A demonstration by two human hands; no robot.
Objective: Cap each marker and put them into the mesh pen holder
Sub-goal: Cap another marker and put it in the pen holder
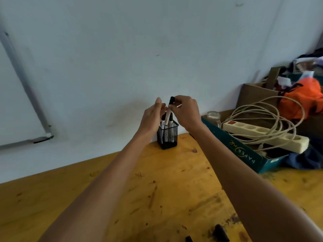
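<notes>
A black mesh pen holder stands at the far edge of the wooden table against the wall, with capped markers upright inside it. My right hand pinches a white marker with a black cap near its top, its lower end inside the holder. My left hand is beside the marker on the left, fingers stretched upward and apart, holding nothing. A dark cap-like object lies at the near edge of the table.
A teal cardboard box at the right holds a cream power strip with coiled cable and a glass jar. Brown boxes and orange cloth pile behind it. A whiteboard frame hangs on the wall at left.
</notes>
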